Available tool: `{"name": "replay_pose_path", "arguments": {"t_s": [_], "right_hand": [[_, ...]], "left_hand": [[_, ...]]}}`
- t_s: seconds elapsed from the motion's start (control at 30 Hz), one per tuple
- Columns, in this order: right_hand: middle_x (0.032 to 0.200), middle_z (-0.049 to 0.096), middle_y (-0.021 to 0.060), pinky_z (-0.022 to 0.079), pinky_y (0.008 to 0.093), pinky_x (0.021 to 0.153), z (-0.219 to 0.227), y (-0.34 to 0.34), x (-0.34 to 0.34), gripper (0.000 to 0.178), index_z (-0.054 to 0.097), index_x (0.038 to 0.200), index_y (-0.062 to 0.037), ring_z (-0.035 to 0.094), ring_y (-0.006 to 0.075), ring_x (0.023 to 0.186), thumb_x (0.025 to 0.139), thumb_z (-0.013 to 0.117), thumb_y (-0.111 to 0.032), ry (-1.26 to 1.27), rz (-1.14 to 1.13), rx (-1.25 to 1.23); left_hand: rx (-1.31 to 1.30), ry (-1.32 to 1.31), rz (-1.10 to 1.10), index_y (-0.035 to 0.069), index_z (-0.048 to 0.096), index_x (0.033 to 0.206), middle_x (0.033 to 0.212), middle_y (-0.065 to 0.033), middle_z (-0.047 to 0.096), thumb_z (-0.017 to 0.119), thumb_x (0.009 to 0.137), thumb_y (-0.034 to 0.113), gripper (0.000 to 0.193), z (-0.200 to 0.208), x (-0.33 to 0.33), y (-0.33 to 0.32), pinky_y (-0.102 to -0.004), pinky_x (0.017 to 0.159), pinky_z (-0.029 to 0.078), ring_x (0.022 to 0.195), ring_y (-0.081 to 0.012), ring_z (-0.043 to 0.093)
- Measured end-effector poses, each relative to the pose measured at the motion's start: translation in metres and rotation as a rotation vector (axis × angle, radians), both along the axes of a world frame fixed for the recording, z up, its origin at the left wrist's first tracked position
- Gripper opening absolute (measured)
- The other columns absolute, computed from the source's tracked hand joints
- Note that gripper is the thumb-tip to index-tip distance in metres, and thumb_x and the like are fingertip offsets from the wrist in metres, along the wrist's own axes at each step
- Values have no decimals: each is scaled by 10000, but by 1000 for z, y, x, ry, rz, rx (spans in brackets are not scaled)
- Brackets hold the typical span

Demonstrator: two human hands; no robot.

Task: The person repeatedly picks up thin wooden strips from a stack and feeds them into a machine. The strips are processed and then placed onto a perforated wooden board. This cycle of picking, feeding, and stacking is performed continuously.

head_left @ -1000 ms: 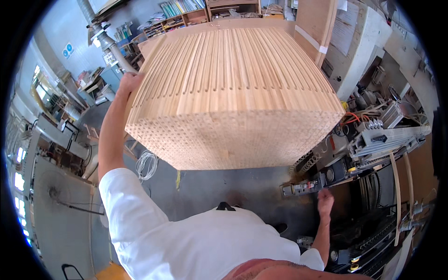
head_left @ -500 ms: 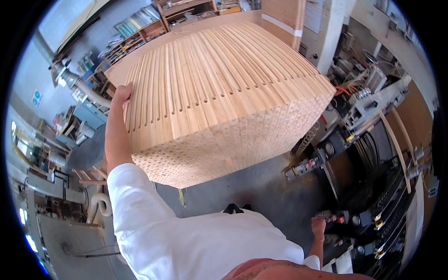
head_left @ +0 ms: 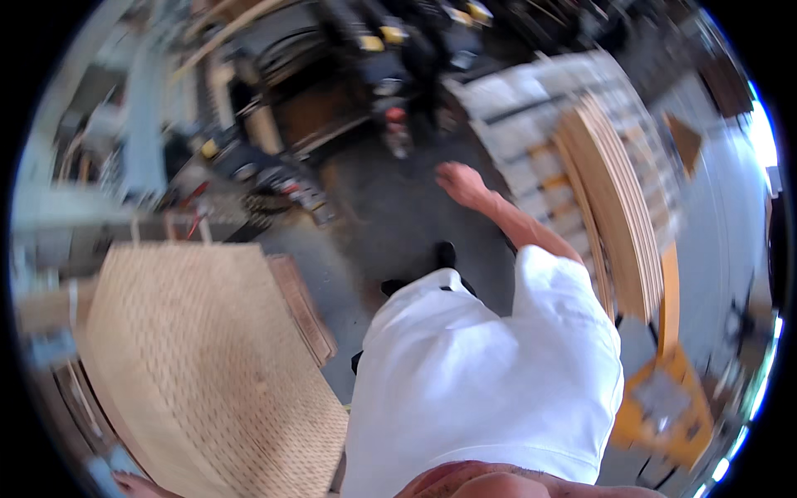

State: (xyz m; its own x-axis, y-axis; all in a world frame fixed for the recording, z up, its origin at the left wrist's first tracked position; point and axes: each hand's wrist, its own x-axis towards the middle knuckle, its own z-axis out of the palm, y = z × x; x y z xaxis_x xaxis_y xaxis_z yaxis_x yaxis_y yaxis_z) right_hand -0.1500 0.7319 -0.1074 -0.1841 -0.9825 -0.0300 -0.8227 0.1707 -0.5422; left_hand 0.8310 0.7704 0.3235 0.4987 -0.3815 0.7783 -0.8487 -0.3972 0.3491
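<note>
The big stack of pale wooden slats [head_left: 216, 365] stands at the left, its end face dotted with rows of holes. Low at the left rim of the picture, my left hand [head_left: 137, 484] shows only in part beside the stack; its fingers are too blurred and cut off to read. My right hand [head_left: 459, 183] hangs out in front of me over the grey floor, fingers curled in, nothing visible in it. Nearest to it on the right are long wooden boards [head_left: 610, 199], lying on a pale, slatted-looking stack [head_left: 515, 100].
Dark machinery with yellow-tipped parts [head_left: 394, 35] runs along the far side. A machine part with a red piece [head_left: 395, 124] juts toward my right hand. Darker wooden pieces [head_left: 300, 311] sit beside the slat stack. A yellow-orange stand [head_left: 668, 411] is at the lower right.
I have turned to the right. The slat stack has swung from ahead to my left, and the machinery now lies ahead. My right arm reaches farther forward; my left hand is mostly out of view.
</note>
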Motion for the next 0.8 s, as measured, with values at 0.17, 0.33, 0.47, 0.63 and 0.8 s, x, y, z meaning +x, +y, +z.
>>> {"name": "replay_pose_path", "arguments": {"t_s": [0.17, 0.33, 0.47, 0.63, 0.8], "right_hand": [[1111, 637, 136, 487, 450, 885, 14, 101, -87, 297, 639, 1108, -79, 589, 352, 1058, 834, 658, -192, 154, -416, -205], [1074, 617, 187, 478, 487, 861, -20, 237, -170, 284, 605, 1060, -27, 586, 368, 1036, 789, 626, -111, 446, -794, 189], [993, 620, 177, 472, 491, 820, -72, 313, -172, 246, 593, 999, -27, 597, 360, 961, 767, 592, -108, 544, -964, 268], [1004, 608, 178, 491, 496, 768, -100, 334, -170, 290, 603, 1067, -78, 599, 374, 941, 779, 576, -62, 639, -1003, 84], [1001, 583, 188, 486, 478, 804, -51, 300, -142, 265, 602, 1070, -77, 558, 389, 974, 807, 621, -100, 278, -1054, 160]], "left_hand": [[209, 13, -615, 21, 628, 1243, 1131, -128, 691, 493, 1015, 245, 347, -40, -355, -114, -328, 867, 513, 993, -235, 660], [521, 424, -1155, 8, 641, 1185, 1065, -96, 679, 549, 992, 180, 275, -196, -579, -167, -285, 782, 523, 896, -164, 630], [843, 580, -1325, -6, 632, 1200, 1041, -70, 668, 577, 984, 173, 286, -270, -679, -193, -256, 757, 522, 896, -120, 619], [1101, 670, -1484, 16, 628, 1219, 966, -32, 651, 609, 967, 222, 327, -332, -739, -251, -239, 668, 502, 827, -96, 591], [1100, 576, -1460, 32, 618, 1234, 1018, -48, 659, 605, 964, 240, 341, -378, -750, -332, -267, 693, 523, 863, -123, 614]]}}
